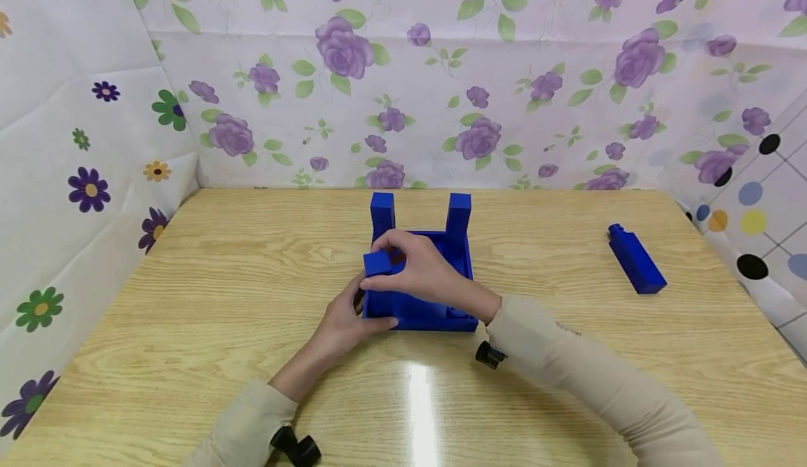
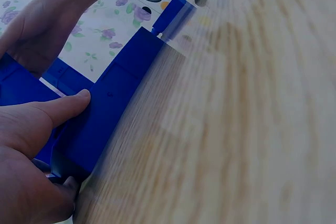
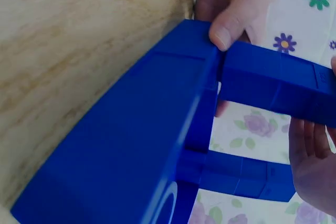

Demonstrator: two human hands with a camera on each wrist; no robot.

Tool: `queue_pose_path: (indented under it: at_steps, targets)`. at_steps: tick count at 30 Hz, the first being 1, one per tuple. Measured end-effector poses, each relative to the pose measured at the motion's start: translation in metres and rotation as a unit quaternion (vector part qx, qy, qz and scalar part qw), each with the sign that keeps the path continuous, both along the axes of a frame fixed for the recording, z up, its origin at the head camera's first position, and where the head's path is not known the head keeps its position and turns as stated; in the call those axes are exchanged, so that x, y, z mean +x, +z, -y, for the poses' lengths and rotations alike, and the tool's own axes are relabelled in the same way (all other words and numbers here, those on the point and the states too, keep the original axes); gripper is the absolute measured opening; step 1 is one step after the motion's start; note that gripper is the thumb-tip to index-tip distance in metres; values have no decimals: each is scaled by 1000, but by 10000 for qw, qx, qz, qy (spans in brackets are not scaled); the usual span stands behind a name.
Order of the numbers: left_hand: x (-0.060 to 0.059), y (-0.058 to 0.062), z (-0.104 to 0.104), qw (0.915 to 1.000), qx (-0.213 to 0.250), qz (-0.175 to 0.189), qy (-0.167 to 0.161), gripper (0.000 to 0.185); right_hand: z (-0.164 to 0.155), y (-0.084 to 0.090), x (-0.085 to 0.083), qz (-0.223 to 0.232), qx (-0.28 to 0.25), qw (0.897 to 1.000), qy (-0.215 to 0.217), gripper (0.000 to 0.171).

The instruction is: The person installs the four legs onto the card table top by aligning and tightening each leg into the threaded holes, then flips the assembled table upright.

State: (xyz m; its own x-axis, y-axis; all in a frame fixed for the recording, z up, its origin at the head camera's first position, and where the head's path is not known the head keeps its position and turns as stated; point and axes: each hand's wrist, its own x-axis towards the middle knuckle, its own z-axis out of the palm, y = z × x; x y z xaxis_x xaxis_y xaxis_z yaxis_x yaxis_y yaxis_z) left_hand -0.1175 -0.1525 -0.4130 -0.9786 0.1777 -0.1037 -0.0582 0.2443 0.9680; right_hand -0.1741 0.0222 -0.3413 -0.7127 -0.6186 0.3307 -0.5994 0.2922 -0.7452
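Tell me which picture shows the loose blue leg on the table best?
The head view: the loose leg lies whole on the table, far right of both hands. The left wrist view shows only a blurry bit of it. The right wrist view misses it.

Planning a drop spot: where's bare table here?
Bare wood: left of the blue stool up to the floral wall; between stool and loose blue leg; the near edge between the sleeves. Crowded: the stool's near-left corner, where left hand and right hand work.
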Motion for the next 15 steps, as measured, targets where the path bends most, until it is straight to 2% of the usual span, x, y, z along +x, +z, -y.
queue_pose_path:
  at_steps: [9, 15]
  targets:
    - [1, 1, 1, 9999, 97, -34, -20, 90, 6, -3, 6, -701, -158, 9972, -217, 36]
    - [1, 1, 0, 10000, 62, -2, 1, 89, 7, -1, 10, -705, -62, 9971, -278, 37]
